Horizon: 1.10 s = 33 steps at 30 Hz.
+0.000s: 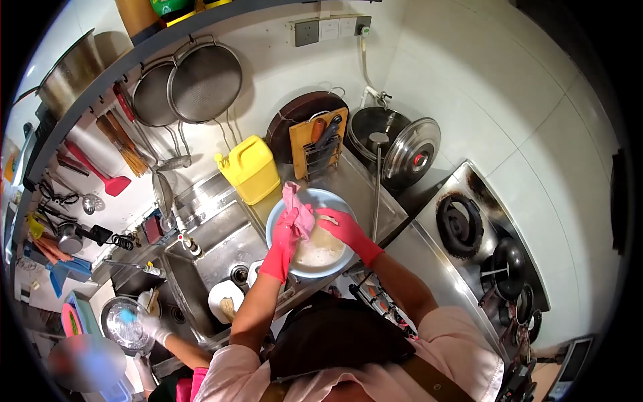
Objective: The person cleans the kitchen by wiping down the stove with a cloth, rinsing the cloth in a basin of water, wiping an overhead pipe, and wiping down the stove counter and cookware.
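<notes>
The pink-gloved left hand [286,230] clutches a bunched pink cloth [295,198], the pink-gloved right hand [344,228] curls alongside, grip unclear, presumably so drips land in the round light-blue basin [328,197] beneath.

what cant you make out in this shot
All in the head view:
Bottom of the basin: hidden by murky water.
Pale piece at the right hand: too small to identify.
Fingertips of the left hand: hard to tell apart from the pink cloth.
Green container: cut off by the top edge.
Round patch, lower left: blurred.
</notes>
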### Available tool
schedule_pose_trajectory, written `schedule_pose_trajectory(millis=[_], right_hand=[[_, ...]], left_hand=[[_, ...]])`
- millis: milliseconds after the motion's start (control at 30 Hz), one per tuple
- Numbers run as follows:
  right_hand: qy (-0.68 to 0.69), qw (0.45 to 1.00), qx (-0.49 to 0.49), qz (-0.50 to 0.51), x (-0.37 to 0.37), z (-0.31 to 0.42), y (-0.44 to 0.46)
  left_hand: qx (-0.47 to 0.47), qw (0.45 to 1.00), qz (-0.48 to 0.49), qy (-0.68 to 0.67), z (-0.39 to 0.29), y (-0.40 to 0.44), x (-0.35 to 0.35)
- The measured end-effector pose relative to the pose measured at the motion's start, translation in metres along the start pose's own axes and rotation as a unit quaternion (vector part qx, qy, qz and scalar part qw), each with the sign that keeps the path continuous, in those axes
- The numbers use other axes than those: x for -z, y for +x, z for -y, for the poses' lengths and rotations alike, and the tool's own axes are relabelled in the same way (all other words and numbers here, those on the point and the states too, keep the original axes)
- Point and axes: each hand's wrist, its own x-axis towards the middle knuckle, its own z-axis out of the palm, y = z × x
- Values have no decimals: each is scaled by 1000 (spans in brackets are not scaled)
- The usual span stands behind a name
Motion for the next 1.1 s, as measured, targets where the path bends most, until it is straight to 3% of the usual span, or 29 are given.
schedule_pose_trajectory(millis=[67,100,167,200,300,333,433,467,567,600,700,800,833,900,933,967,1000,1067,1100], right_hand=[[68,992,89,-52,-9,26,7],[79,995,38,-43,-13,24,9],[103,993,-61,-22,-19,17,13],[107,992,-56,-40,-21,11,16],[-1,997,-40,-59,-13,-8,28],[-40,986,9,-160,-19,-11,26],[-46,982,39,-178,-24,31,15],[2,991,-11,-130,-29,41,15],[-134,977,40,-164,-43,19,18],[-201,967,-2,-159,-41,18,21],[-230,960,-22,-158,-35,15,16],[-38,964,-82,-249,-21,7,13],[-31,964,-94,-245,-14,4,15],[-14,963,-119,-241,-2,-4,19],[-80,966,-29,-244,3,-8,20],[-104,957,-39,-268,3,-12,21],[-128,946,-48,-292,-2,-16,21],[-116,933,-95,-328,-20,-44,21],[-154,938,-178,-255,-23,-44,14]], left_hand=[[51,996,23,-69,-5,2,-4],[78,991,33,-103,-8,0,-8],[47,996,35,-63,-13,-3,-15],[37,997,26,-57,-14,-4,-16],[37,993,50,-104,-16,-2,-3],[37,993,46,-98,-16,-3,-1],[5,997,0,-73,-3,2,8],[-9,998,-19,-63,3,5,9],[19,999,-22,-36,5,-2,-8],[24,999,-36,-22,6,-1,-11],[30,996,-87,19,2,-2,-8],[24,980,-124,151,-12,2,10],[18,973,-138,184,-16,4,13],[-9,964,-192,186,-15,5,6],[-21,963,-194,186,-13,3,-3],[-33,963,-195,185,-13,1,-11],[-36,971,-133,196,-10,6,9],[-77,971,-163,159,1,5,-5],[-94,970,-177,140,9,5,-13]])
